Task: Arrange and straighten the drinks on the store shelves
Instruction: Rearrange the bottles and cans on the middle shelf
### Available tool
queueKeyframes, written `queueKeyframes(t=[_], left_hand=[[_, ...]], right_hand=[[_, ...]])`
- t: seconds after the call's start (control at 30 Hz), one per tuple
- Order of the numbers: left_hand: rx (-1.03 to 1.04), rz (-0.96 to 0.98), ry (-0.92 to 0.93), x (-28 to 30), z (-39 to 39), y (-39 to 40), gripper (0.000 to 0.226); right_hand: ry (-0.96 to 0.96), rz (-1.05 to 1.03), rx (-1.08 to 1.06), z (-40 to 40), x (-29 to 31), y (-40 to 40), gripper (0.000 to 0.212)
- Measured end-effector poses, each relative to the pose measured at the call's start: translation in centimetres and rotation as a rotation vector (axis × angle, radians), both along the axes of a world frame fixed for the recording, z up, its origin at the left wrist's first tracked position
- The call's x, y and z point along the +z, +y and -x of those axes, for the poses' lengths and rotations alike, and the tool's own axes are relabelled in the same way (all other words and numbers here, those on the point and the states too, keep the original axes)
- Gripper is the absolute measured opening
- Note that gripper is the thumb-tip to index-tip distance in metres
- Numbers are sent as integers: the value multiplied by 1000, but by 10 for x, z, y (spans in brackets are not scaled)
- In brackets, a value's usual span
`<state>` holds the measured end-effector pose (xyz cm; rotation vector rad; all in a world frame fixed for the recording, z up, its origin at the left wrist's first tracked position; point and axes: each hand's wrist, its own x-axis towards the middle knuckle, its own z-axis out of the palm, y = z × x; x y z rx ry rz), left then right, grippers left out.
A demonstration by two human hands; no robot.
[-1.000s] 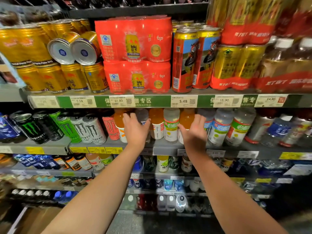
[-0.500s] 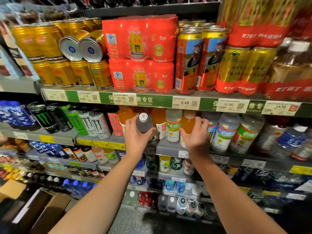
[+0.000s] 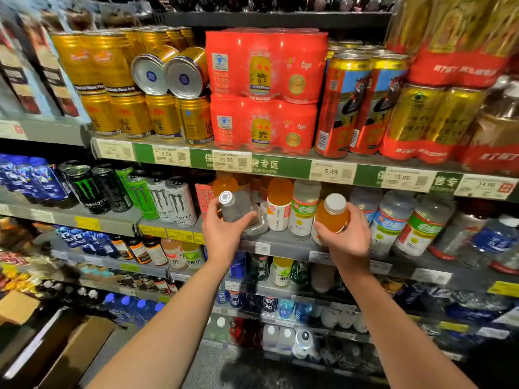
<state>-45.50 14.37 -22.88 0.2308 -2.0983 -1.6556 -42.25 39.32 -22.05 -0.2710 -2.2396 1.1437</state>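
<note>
1. Gripping a clear bottle [image 3: 238,209], the left hand [image 3: 224,234] has thumb and fingers wrapped round its body; the bottle is tilted with its white cap toward the camera, at the front edge of the middle shelf [image 3: 283,245].
2. Right hand [image 3: 346,237] closed round an orange bottle [image 3: 332,217] (white cap, tipped toward the viewer), held just in front of the same shelf edge.
3. Between the two hands, on the middle shelf: an upright orange drink with white label [image 3: 278,204] and, touching beside it, a pale bottle with green-red label [image 3: 303,210].
4. Right of the right hand, a row of clear bottles with blue and green labels [image 3: 393,220], upright.
5. Left of the left hand, energy-drink cans [image 3: 134,189], black, green and white, standing close together.
6. Upper shelf: gold cans [image 3: 132,108], two lying on their sides atop the stack; red multipacks [image 3: 264,88] stacked two high; tall red-and-blue cans [image 3: 362,102] just beside them.
7. Price tags [image 3: 331,172] along the green shelf strip; most figures blurred.
8. Cardboard boxes [image 3: 70,352] on the floor, lower left.
</note>
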Motion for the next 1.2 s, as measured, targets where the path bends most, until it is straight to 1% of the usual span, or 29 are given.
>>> queueKeyframes(t=[0.07,0.13,0.17,0.2,0.27,0.43,0.53,0.6,0.7,0.77,0.83,0.97,1.1,1.2], left_hand=[[-8,-97,10,-1,1,-13,71],[-16,-141,24,1,2,-26,77],[-22,-148,22,3,2,-33,75],[-28,-151,18,4,2,-41,70],[-37,-156,11,1,4,-59,61],[-83,-152,-38,-2,7,-105,70],[-143,-148,-51,-6,11,-122,68],[-183,-144,-50,-9,14,-127,61],[-243,-135,-49,-15,19,-134,58],[-259,-136,-46,-16,21,-139,67],[-283,-131,-38,-15,22,-142,71],[-299,-134,-19,-5,19,-140,60],[-318,-139,-23,-2,19,-134,59],[-268,-146,-35,-4,19,-125,81]], right_hand=[[87,38,58,-9,7,-10,60],[138,59,120,-16,16,-27,56],[139,58,145,-16,19,-37,54],[129,59,166,-14,21,-50,57],[115,58,187,-7,24,-77,68],[101,28,153,17,27,-137,72],[58,-15,143,31,22,-159,74],[-6,4,138,40,20,-169,73],[-96,-7,108,52,16,-180,75],[-162,-4,36,60,15,-183,78],[-235,-3,-34,67,14,-184,81],[-359,8,-61,79,12,-181,78],[-357,-42,-60,79,8,-179,79],[-278,-129,-49,75,4,-178,75]])
